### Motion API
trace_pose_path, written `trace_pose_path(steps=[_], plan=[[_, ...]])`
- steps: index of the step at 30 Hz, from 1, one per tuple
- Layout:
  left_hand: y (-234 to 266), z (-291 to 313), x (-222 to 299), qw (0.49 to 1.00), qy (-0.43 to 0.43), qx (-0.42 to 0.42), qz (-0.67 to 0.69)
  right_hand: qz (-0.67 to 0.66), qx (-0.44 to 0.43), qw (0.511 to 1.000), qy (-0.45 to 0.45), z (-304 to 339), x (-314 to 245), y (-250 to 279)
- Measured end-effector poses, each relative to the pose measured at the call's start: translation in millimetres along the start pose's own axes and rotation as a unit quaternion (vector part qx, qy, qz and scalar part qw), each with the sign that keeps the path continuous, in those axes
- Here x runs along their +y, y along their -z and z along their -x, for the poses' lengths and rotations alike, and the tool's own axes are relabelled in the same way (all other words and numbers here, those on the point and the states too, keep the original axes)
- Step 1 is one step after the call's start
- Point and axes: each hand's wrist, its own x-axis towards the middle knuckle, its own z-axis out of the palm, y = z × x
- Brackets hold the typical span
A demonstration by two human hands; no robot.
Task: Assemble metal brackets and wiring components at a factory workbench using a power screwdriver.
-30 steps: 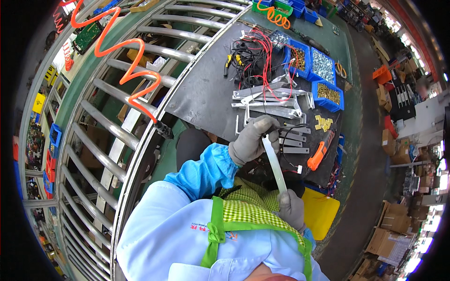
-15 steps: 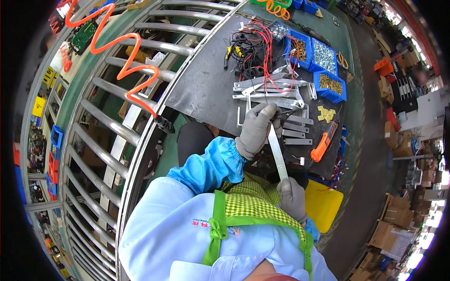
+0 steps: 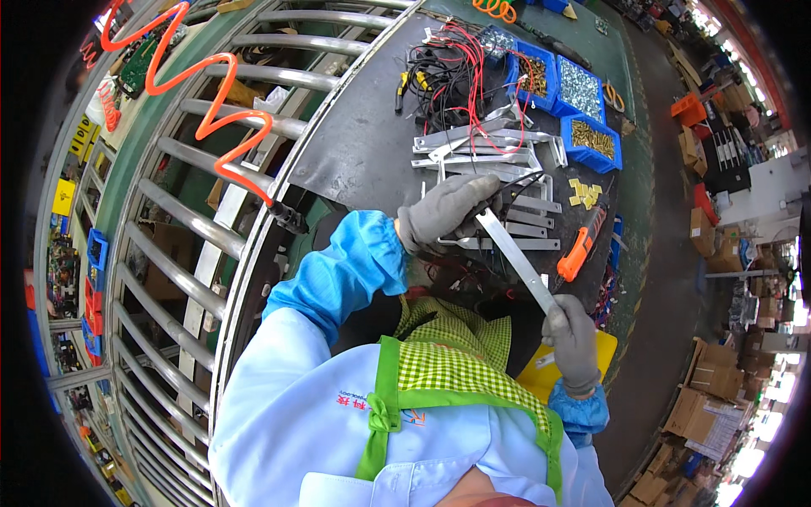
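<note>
In my right hand, in a grey glove, the fingers are closed around the lower end of a flat silver metal strip. The strip slants up and left, and its upper end, with a small hole, lies by the fingertips of my left hand. That hand, also gloved in grey, is closed on a thin black cable that loops out past its fingers. Its palm side is hidden. Beyond the hands lies a pile of bent silver brackets, with several flat strips just under it.
Black and red wires are heaped at the back. Blue bins of screws stand to their right. An orange utility knife and yellow pieces lie on the right. A metal roller conveyor and coiled orange hose are on the left.
My right hand has moved right and slightly up with the lower end of the strip. My left hand has shifted left and turned flatter, baring the strip's upper end. The view has shifted slightly.
</note>
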Motion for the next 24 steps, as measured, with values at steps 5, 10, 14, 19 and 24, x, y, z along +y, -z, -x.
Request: trace_pose_path(steps=[5, 10, 14, 19, 24], plan=[[3.8, -3.0, -1.3, 0.996, -0.054, 0.07, -0.003, 0.165, 0.05, 0.98, 0.1, 7.9, -30.3, 23.4], [-3.0, -2.5, -1.8, 0.992, -0.061, 0.102, 0.048, 0.185, 0.072, 0.972, 0.129, 9.8, -38.4, 16.7], [6.4, -3.6, -6.4, 0.987, -0.136, 0.074, 0.033, 0.135, 0.021, 0.983, 0.123, 6.9, -40.4, 16.4], [0.3, 0.0, 8.3, 0.985, -0.141, 0.101, -0.017, 0.043, -0.003, 0.999, -0.006, 3.1, -29.6, 12.9], [-0.7, -1.4, 8.3, 0.986, -0.092, 0.138, -0.007, 0.179, 0.052, 0.975, 0.121, 3.5, -25.2, 1.6]])
